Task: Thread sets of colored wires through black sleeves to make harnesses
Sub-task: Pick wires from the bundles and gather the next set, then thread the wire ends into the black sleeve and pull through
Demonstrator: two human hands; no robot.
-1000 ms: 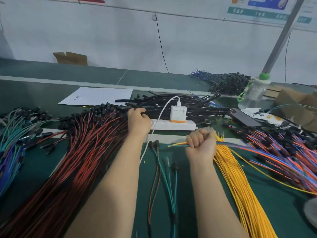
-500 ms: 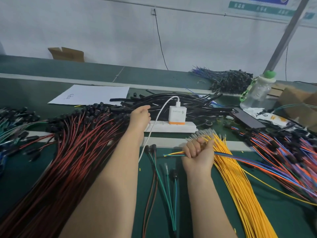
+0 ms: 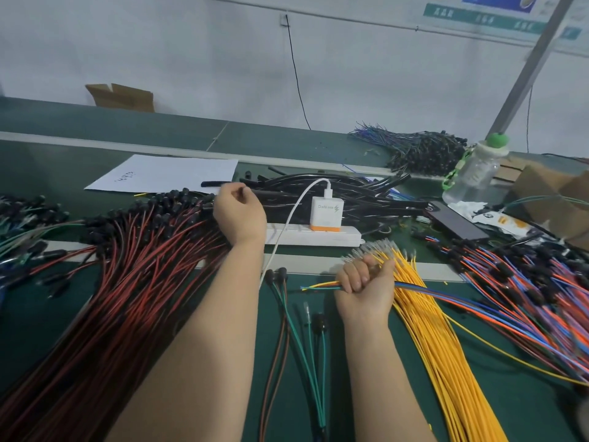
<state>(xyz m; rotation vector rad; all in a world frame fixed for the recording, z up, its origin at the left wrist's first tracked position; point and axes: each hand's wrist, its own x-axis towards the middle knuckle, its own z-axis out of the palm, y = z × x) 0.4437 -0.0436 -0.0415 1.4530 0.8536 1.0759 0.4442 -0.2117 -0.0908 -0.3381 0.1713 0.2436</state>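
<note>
Our right hand clenches a thin set of coloured wires, with free ends for threading — our left hand pinches a black tube sleeve.

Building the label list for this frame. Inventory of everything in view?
red-and-black wires: large bundle, red and black, left
yellow wires: bundle, yellow, right of centre
mixed wires: pile, blue, orange, red, right
power strip: 1, white, centre
black sleeves: pile, black, behind power strip
charger: 1, white and orange, on strip
paper sheet: 1, white, far left
water bottle: 1, clear, green cap, far right
cardboard box: 1, brown, back ledge
loose wires: few, green and brown, between forearms
left hand: 1, pinches one black sleeve
right hand: 1, grips coloured wire set
</note>
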